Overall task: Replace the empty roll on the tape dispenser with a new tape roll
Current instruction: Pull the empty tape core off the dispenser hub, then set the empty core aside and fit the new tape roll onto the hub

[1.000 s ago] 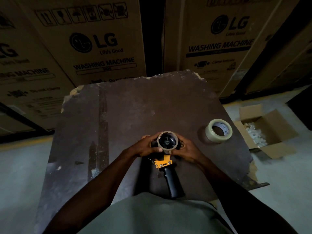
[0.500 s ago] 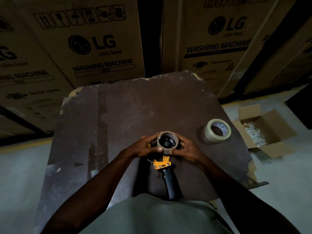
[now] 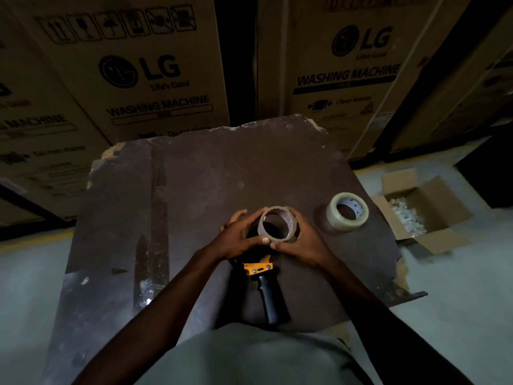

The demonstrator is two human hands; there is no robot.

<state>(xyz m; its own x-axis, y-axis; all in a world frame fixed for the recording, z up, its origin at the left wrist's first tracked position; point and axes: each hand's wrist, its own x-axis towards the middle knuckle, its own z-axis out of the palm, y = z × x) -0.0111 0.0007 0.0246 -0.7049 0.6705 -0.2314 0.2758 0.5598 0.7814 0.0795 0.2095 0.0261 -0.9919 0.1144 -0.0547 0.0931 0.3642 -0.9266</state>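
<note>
Both hands hold the empty roll [image 3: 277,224], a bare brown cardboard ring, tilted so its hollow shows; the left hand [image 3: 239,237] curls around its left side with the thumb pressed on the near rim; the right hand [image 3: 301,240] cups its right side, thumb meeting the rim beside the other thumb; each hand is partly closed on the ring. Just below the ring lies the tape dispenser [image 3: 263,284] on the dark, worn bench [image 3: 194,190], its yellow plate nearest the ring and its black handle pointing toward the person; its head is hidden under the hands. The new tape roll [image 3: 347,217], pale and clear, lies flat on the bench to the right of the ring, apart from it. Farther right of the ring, an open cardboard box [image 3: 424,212] sits on the floor; tall printed cartons [image 3: 144,73] stand beyond the ring.
</note>
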